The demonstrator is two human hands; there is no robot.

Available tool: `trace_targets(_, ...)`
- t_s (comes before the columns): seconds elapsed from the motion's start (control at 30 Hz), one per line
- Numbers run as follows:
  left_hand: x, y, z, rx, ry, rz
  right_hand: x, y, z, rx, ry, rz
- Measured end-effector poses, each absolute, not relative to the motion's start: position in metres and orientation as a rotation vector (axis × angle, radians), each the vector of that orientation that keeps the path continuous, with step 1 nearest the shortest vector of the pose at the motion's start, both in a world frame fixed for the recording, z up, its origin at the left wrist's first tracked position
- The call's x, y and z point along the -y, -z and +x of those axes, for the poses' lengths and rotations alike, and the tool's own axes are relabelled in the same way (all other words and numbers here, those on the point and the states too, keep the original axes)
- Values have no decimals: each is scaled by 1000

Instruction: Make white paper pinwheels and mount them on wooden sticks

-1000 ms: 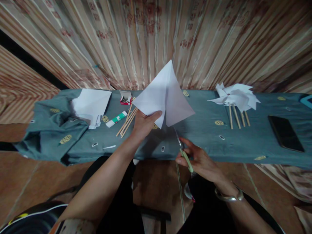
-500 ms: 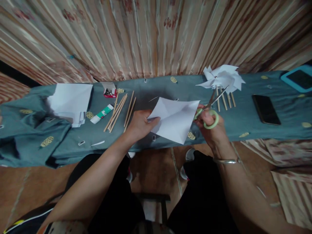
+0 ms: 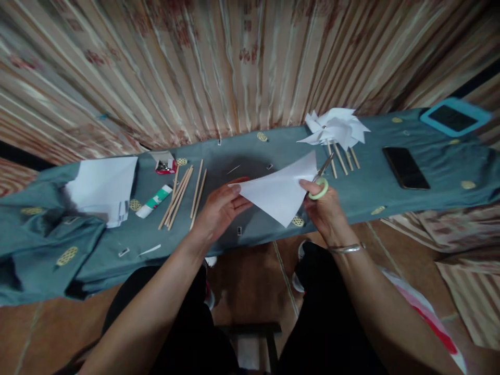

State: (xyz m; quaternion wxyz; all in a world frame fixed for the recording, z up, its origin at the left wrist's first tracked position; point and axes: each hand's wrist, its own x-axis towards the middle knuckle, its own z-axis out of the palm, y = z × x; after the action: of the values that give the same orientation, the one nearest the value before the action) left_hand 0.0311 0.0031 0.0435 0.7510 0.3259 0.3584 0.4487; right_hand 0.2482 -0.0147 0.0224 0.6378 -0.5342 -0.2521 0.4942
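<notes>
A white sheet of paper (image 3: 275, 194) is held up between both hands, its sides bent along a crease. My left hand (image 3: 219, 208) pinches its left corner, thumb on top and fingers beneath. At the paper's right side, my right hand (image 3: 322, 203) grips its edge with the thumb. That same hand also holds scissors (image 3: 321, 188) with pale green handles, blades pointing up and away. Just beyond the scissors lie white paper pinwheels (image 3: 339, 127) on wooden sticks (image 3: 339, 159).
Left on the green cloth (image 3: 219, 245) are stacked paper (image 3: 103, 182), a glue stick (image 3: 154, 201), loose wooden sticks (image 3: 179, 198) and a small red box (image 3: 166, 165) of metal bits. A phone (image 3: 406, 167) and a blue-framed device (image 3: 455, 117) lie right. Striped curtain (image 3: 234, 78) hangs behind.
My right hand has come in to grip the paper's right side with the scissors still in it. The paper has bent from flatter to more folded. The view has shifted slightly right.
</notes>
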Motion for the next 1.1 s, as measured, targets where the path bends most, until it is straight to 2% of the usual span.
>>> trace_targets(0.4,-2,-34,59,-859,-1176,520,17,-19,233,702,-1148,-1187)
trace_targets(0.73,-30,-53,30,-893,-1420,641,58,-34,233,1273,-1437,-1235)
trace_targets(0.9,-26,-46,36,-852,-1397,645,72,-39,217,1455,-1459,-1198)
trace_targets(1.03,-26,-44,41,-891,-1411,680,66,-40,215,1499,-1399,-1309)
trace_targets(1.1,-30,-48,37,-922,-1459,718,63,-39,219,1566,-1465,-1360)
